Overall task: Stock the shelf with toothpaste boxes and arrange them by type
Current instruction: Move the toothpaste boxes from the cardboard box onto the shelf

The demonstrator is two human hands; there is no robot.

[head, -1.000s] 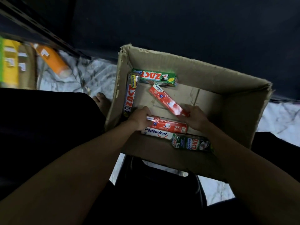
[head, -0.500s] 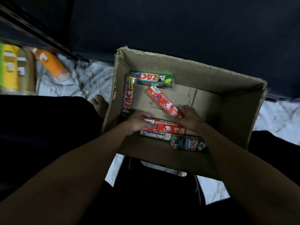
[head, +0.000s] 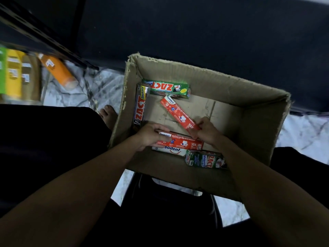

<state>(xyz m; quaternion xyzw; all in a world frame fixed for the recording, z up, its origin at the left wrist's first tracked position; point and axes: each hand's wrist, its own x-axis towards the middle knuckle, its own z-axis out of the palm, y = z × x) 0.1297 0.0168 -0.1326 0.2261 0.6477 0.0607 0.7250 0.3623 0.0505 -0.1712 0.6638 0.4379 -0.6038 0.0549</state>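
Inside the carton [head: 258,132], the left hand [head: 151,138] has slid further onto the near red box [head: 185,143], gripping its left end, while the right hand [head: 207,131] still pinches the slanted red box [head: 178,114] at its near end.

The carton [head: 195,72] was plain brown, and in it were a green box [head: 167,88] with white-edged red letters, a silver box [head: 140,106] with red letters and a yellow strip, a slanted red box [head: 179,114] and a near red box [head: 183,142] both printed in white, a white box [head: 170,151] lettered blue, and a dark green box [head: 204,159] with red, white and blue print. The floor [head: 103,86] was white marble veined grey. Blurred at the left were an orange bottle [head: 57,70] and a yellow bottle [head: 13,73].
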